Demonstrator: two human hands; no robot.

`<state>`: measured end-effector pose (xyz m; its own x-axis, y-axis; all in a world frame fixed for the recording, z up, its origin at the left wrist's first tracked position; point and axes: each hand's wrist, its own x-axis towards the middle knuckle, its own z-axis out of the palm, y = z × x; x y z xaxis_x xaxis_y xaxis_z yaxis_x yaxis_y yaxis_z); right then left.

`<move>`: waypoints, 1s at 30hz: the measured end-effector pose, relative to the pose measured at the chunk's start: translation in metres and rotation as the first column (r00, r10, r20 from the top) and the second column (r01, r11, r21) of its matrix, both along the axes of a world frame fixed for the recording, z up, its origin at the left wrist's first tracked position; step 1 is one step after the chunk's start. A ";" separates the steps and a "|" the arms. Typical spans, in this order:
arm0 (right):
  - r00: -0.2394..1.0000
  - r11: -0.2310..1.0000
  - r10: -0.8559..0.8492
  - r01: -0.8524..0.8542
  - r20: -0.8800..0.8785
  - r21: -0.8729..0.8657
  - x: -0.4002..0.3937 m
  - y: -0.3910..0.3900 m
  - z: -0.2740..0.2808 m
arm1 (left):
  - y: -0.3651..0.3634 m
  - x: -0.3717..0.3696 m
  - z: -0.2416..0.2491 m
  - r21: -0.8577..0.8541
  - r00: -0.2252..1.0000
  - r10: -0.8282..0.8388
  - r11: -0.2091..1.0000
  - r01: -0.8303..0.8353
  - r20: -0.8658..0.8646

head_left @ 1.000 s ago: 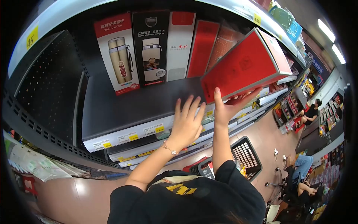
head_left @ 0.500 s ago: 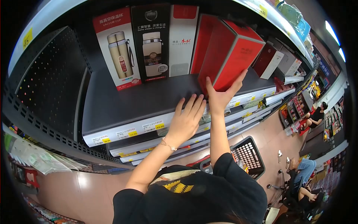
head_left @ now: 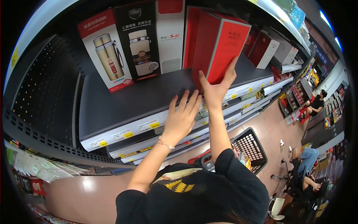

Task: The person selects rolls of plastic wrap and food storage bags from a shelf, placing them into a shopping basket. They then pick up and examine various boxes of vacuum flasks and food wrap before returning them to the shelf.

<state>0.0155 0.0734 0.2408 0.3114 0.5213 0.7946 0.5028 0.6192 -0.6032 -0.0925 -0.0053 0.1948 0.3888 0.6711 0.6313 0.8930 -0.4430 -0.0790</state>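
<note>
My right hand (head_left: 217,89) is wrapped round the lower part of a tall red box (head_left: 230,44), thumb on one side and fingers on the other. The box stands nearly upright at the front of the dark shelf (head_left: 130,99), beside another red box (head_left: 189,35). My left hand (head_left: 181,116) lies with fingers spread on the shelf's front edge, holding nothing. Left of the red boxes stand a white box with a red top (head_left: 169,48), a black cup box (head_left: 137,41) and a red and white vacuum cup box (head_left: 104,52).
Further right on the shelf are a dark red and white box (head_left: 263,50) and other cartons. Price labels (head_left: 149,126) line the shelf edge. A shopping basket (head_left: 251,149) with goods is below right. Two seated people (head_left: 317,104) are off to the right, one near an office chair (head_left: 285,171).
The red box has tipped back to stand more upright, with my right hand still on it. My left hand stays at the shelf edge. The camera view has shifted slightly.
</note>
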 end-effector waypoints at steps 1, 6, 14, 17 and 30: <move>1.000 1.000 0.005 -0.005 -0.003 -0.007 0.000 0.000 0.000 | 0.000 0.000 0.000 -0.001 1.000 0.000 1.000 0.000 0.003; 1.000 1.000 0.009 -0.009 0.001 -0.009 0.001 0.000 -0.001 | 0.000 0.001 0.000 -0.002 1.000 0.009 1.000 -0.009 0.000; 1.000 1.000 -0.003 0.003 0.001 0.014 0.000 0.000 -0.004 | -0.001 0.000 0.002 -0.008 1.000 0.009 1.000 -0.009 -0.016; 1.000 1.000 -0.008 0.008 0.009 0.030 0.000 0.001 -0.005 | 0.000 0.000 0.001 0.000 1.000 0.002 1.000 -0.002 -0.001; 0.997 0.997 -0.072 0.071 0.038 0.027 -0.003 0.003 -0.008 | -0.002 -0.001 0.001 0.005 1.000 -0.016 1.000 0.016 0.006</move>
<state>0.0125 0.0761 0.2328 0.3160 0.4781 0.8195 0.5688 0.5959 -0.5670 -0.0935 -0.0072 0.1960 0.3959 0.6613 0.6371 0.8861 -0.4572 -0.0761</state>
